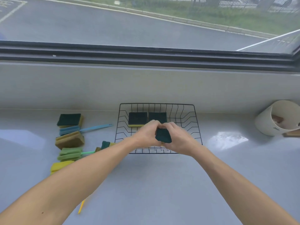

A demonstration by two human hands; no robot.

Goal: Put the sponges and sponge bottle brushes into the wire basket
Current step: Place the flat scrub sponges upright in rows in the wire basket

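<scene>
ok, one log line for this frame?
step: placing sponge | hands: left hand and right hand both on it, over wire basket | basket: two sponges | remaining: counter left

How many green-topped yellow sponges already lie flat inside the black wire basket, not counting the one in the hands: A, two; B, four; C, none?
A: two green-topped yellow sponges lie side by side at the far end of the black wire basket, while both hands hold a third sponge above it.

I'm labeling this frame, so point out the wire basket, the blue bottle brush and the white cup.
wire basket (197, 125), head view, right wall wires.
blue bottle brush (97, 127), head view, mid handle.
white cup (266, 120), head view, outer side wall.
</scene>
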